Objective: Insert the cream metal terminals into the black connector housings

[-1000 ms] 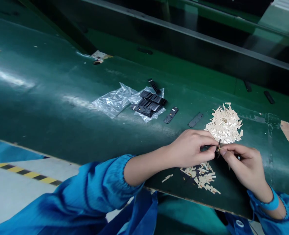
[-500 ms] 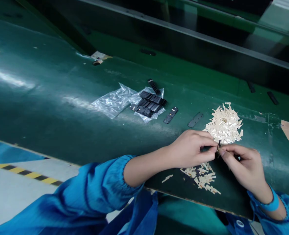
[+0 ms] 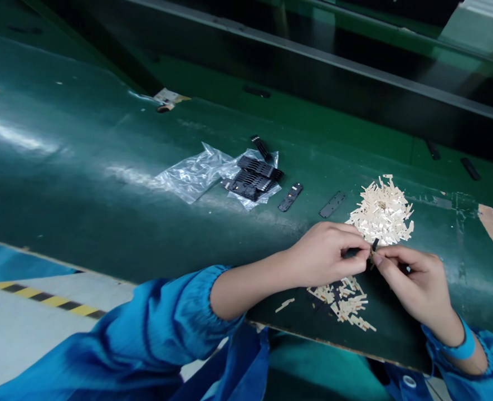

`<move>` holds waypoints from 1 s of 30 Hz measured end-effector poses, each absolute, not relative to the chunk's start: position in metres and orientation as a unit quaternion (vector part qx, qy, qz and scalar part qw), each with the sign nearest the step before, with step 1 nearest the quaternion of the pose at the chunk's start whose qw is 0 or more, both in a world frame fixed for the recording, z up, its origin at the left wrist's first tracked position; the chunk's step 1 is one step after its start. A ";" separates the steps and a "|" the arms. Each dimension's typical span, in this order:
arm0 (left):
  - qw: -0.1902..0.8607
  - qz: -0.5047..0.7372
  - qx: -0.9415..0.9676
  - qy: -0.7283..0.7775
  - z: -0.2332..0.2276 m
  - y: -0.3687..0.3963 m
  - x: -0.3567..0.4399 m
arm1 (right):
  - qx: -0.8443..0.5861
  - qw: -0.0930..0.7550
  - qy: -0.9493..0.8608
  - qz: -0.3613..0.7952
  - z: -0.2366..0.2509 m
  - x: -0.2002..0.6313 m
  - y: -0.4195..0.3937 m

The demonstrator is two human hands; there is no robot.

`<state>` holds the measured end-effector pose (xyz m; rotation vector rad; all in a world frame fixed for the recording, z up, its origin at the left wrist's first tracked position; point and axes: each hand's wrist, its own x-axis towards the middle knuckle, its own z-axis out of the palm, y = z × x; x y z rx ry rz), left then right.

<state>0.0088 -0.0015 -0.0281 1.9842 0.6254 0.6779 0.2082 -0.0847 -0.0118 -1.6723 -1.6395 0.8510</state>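
My left hand [image 3: 333,253] and my right hand [image 3: 417,278] meet fingertip to fingertip over the table's near side. Between their pinched fingers is a small part with a dark strip [image 3: 375,244] sticking up; its lower end is mostly hidden, so its kind is unclear. Both hands are closed on it. Just beyond them lies a heap of small cream-coloured flat pieces [image 3: 383,211]. Under my left hand, nearer the table edge, a smaller scatter of similar cream pieces [image 3: 348,303] is spread out, with one loose piece [image 3: 285,305] to its left.
Black slotted parts [image 3: 254,177] are stacked on a clear plastic bag [image 3: 194,172] at the middle. Two flat dark plates, one [image 3: 291,197] by the stack and another [image 3: 332,205] by the heap, lie on the green table [image 3: 104,223]. A brown scrap [image 3: 491,225] lies right.
The dark strip between my fingertips has tilted slightly to the right and shows a little more. Both hands stay almost in place.
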 end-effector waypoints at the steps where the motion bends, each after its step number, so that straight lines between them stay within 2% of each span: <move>1: 0.459 0.274 0.806 0.254 -0.029 -0.002 0.009 | -0.633 0.318 -0.624 0.329 -0.011 0.209 -0.084; 4: 0.444 0.263 0.815 0.262 -0.031 -0.001 0.008 | -0.618 0.323 -0.619 0.361 -0.008 0.212 -0.083; 10: 0.344 0.210 0.851 0.336 -0.035 0.002 0.008 | -0.586 0.350 -0.563 0.466 0.001 0.222 -0.084; 12: 0.375 0.215 0.838 0.333 -0.031 0.002 0.009 | -0.585 0.350 -0.540 0.493 0.002 0.222 -0.083; 14: 0.459 0.224 0.802 0.309 -0.025 0.002 0.010 | -0.590 0.344 -0.523 0.510 0.001 0.221 -0.081; 17: 0.588 0.217 0.725 0.285 -0.017 0.002 0.009 | -0.603 0.342 -0.518 0.502 -0.002 0.219 -0.078; 19: 0.631 0.215 0.685 0.294 -0.015 0.003 0.009 | -0.610 0.341 -0.528 0.483 -0.005 0.219 -0.078; 30: 0.622 0.231 0.670 0.333 -0.023 0.001 0.011 | -0.628 0.319 -0.605 0.372 -0.013 0.217 -0.081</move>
